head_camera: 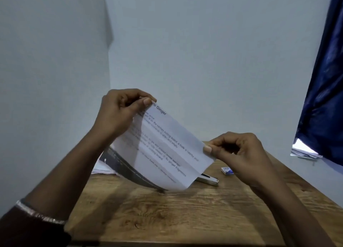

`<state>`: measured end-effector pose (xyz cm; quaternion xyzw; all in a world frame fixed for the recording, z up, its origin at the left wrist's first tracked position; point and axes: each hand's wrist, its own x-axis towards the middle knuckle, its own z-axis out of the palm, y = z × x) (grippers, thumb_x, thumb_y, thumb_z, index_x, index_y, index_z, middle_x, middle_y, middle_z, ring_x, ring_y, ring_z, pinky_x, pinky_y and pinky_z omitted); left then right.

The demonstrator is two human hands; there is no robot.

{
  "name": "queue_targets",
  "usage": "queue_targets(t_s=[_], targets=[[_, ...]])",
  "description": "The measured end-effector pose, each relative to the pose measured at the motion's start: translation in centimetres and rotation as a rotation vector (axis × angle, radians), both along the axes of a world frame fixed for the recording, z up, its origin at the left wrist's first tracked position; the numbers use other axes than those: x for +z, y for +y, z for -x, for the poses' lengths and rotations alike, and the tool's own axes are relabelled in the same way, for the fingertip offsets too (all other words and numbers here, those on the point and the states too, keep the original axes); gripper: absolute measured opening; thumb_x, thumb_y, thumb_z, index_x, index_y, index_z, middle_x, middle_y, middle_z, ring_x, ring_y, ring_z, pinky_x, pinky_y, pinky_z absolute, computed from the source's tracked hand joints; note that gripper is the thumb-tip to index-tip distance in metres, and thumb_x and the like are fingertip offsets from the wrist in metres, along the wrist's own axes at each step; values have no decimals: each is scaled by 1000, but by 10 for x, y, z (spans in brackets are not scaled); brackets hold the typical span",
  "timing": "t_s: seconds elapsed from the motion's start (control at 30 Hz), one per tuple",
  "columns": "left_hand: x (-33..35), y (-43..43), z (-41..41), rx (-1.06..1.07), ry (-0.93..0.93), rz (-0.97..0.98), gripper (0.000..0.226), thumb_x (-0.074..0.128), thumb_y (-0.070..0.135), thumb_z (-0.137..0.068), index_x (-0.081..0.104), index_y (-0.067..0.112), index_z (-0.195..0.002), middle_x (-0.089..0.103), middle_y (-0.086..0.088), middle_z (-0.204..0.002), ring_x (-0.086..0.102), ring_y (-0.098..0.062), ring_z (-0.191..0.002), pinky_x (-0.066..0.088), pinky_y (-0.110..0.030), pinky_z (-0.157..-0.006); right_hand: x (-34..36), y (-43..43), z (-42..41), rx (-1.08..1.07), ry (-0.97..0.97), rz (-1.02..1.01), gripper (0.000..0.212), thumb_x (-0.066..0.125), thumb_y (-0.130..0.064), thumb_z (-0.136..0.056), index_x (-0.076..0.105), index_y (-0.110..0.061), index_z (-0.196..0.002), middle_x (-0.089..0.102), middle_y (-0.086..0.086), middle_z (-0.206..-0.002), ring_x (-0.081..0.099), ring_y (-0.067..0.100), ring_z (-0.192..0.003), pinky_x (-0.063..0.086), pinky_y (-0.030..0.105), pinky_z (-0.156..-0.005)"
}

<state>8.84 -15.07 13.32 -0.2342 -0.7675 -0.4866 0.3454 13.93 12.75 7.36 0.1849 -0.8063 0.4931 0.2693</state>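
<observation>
A white printed sheet of paper [161,146] with fold creases hangs tilted above the wooden table [167,215]. My left hand [118,113] pinches its upper left corner between thumb and fingers. My right hand [239,153] pinches its right corner the same way. Black text runs across the sheet, with the word "Ginger" near the top. The sheet's lower edge hovers just above the table.
Behind the sheet lie a dark folder [126,168] and some white papers [102,167]. A metal stapler [207,179] and a small blue and white box [227,171] sit mid-table. A blue curtain [323,98] hangs at the right; pale walls stand close behind.
</observation>
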Motion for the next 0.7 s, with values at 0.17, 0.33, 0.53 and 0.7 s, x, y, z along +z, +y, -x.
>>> queue_targets(t_s=[0.17, 0.33, 0.53, 0.7], targets=[[42, 27, 29, 134, 72, 295, 25, 56, 27, -103, 75, 24, -120, 76, 4, -118, 66, -11, -116, 49, -32, -101, -2, -12, 13, 33, -133, 187, 10, 79, -12, -83, 78, -15, -73, 69, -2, -62, 56, 10, -57, 49, 20, -54], [27, 65, 19, 388, 217, 340, 38, 52, 38, -103, 57, 18, -135, 60, -3, -137, 58, -22, -123, 46, -42, -101, -17, -31, 32, 141, -474, 820, 10, 75, -3, -85, 74, -5, -76, 70, 5, -79, 58, 11, -52, 51, 17, -49], [-76, 75, -37, 24, -486, -4, 62, 49, 61, -96, 73, 11, -69, 73, -3, -57, 68, -14, -48, 56, -30, -50, -46, -51, 51, 191, -658, 1118, 3, 70, -2, -89, 68, -1, -90, 77, 9, -72, 72, 15, -55, 59, 23, -51], [-134, 83, -27, -280, -1102, -504, 54, 67, 55, -86, 76, 5, -104, 77, -12, -88, 70, -21, -67, 56, -30, -56, -70, -65, 58, 108, -792, 973, 6, 71, -11, -88, 71, -15, -84, 77, -2, -68, 69, 7, -52, 53, 21, -52]])
